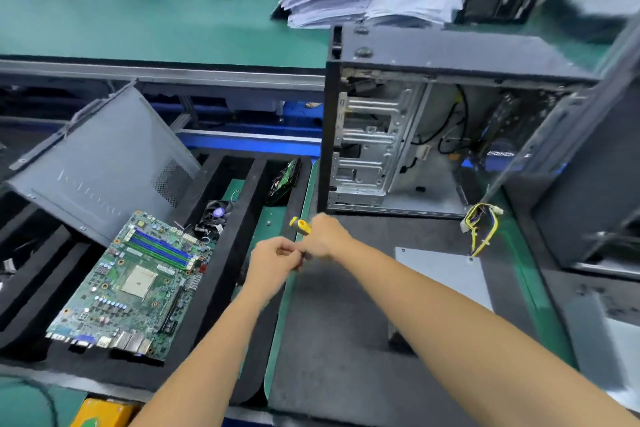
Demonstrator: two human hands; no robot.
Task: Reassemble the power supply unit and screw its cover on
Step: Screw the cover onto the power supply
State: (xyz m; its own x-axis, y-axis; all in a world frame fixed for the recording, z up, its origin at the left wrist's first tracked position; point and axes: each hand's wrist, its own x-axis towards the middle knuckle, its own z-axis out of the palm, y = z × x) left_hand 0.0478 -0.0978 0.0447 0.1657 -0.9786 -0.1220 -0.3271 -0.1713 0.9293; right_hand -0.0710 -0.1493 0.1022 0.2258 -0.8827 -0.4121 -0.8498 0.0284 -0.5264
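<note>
While the right hand (pixel 323 236) grips a screwdriver (pixel 300 226), the left hand (pixel 273 262) pinches beside it.

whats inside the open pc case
Inside the open pc case, a bare metal drive cage at its left and loose black cables behind. The right part is hidden by a dark panel.

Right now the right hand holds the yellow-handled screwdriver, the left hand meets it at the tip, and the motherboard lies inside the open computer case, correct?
Not quite. The head view shows the motherboard lying in the black foam tray on the left, not inside the open computer case. The rest stands: the right hand holds the yellow-handled screwdriver, and the left hand meets it at the tip.
</note>
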